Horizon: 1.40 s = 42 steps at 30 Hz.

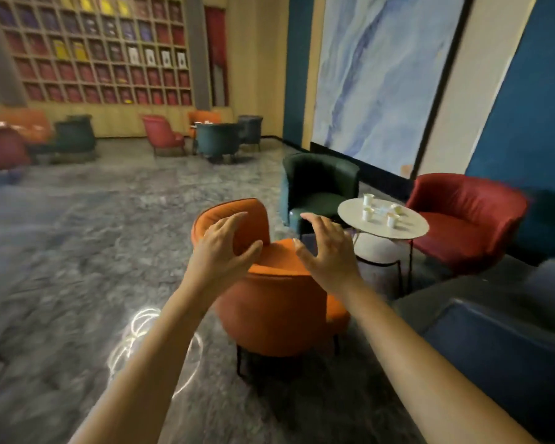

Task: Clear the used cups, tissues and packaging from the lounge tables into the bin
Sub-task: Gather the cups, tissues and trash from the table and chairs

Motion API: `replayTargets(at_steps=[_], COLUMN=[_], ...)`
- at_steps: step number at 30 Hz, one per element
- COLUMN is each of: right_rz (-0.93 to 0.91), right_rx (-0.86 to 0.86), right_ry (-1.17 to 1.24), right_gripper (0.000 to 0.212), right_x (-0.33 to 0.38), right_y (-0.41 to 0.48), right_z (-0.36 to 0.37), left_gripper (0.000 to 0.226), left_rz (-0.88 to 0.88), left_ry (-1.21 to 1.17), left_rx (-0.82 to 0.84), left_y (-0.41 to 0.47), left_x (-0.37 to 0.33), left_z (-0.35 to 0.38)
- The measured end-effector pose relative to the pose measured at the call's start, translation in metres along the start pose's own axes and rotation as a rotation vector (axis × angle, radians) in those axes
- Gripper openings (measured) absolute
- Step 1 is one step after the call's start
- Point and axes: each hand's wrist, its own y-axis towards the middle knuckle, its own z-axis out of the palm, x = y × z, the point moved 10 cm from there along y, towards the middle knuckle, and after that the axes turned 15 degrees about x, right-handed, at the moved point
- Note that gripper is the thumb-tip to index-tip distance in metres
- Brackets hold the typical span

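left hand point(225, 251) fingers spread, holding nothing | right hand point(329, 251) fingers spread, holding nothing | orange chair point(269, 302) just beyond both | worktop point(410, 230) farther off, right of the right fingers, carrying four white cups point(367, 214) | pale item point(382, 210) among cups too blurred to name

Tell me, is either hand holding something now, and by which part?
Nothing is held. The left hand and the right hand are both open, fingers spread, in the air. The paper cups stand on the round table, away from both hands.

Orange chair point(269, 283) blocks way to round table point(407, 230); floor point(93, 235) left open
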Motion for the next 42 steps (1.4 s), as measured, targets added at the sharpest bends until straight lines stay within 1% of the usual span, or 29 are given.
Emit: replayTargets(at_steps=[2,5,7,9,12,16,19,23,29,33,37,40,42], right_rz=[-0.089,-0.183,-0.242,-0.311,-0.388,-0.436,-0.459,-0.469,-0.481,-0.537,-0.608,-0.617,-0.637], right_rx=[0.015,0.099,0.124,0.138,0.18,0.196,0.22,0.229,0.259,0.287,0.29,0.305,0.325], right_ry=[0.042,0.102,0.14,0.183,0.249,0.301,0.297,0.299,0.289,0.233,0.156,0.175,0.19], right_gripper=[0.064,0.058,0.061,0.068,0.07,0.058,0.053,0.06,0.063,0.063,0.074,0.064,0.062], right_x=[0.018,0.051,0.078,0.109,0.153,0.211,0.253,0.293,0.326,0.349,0.387,0.424,0.45], right_y=[0.034,0.083,0.113,0.143,0.192,0.271,0.335,0.42,0.555,0.659,0.78,0.869,0.921], right_z=[0.024,0.073,0.103,0.131,0.174,0.226,0.263,0.307,0.397,0.468,0.523,0.564,0.598], left_gripper=[0.055,0.055,0.057,0.058,0.059,0.058,0.059,0.059,0.058,0.059,0.055,0.053,0.053], left_rz=[-0.086,-0.206,-0.285,-0.348,-0.416,-0.457,-0.47,-0.489,-0.518,-0.539,-0.606,-0.666,-0.714], left_ry=[0.023,0.056,0.082,0.112,0.144,0.176,0.21,0.231,0.25,0.324,0.423,0.46,0.474], left_rx=[-0.058,-0.131,-0.156,-0.176,-0.212,-0.224,-0.206,-0.212,-0.187,-0.156,-0.144,-0.18,-0.209], left_y=[0.003,0.0,-0.002,-0.001,0.005,0.031,0.059,0.099,0.173,0.238,0.307,0.344,0.363], left_x=[0.033,0.086,0.124,0.163,0.223,0.301,0.36,0.443,0.586,0.687,0.784,0.855,0.906], left_z=[-0.019,-0.045,-0.064,-0.084,-0.119,-0.171,-0.214,-0.266,-0.303,-0.322,-0.367,-0.413,-0.44])
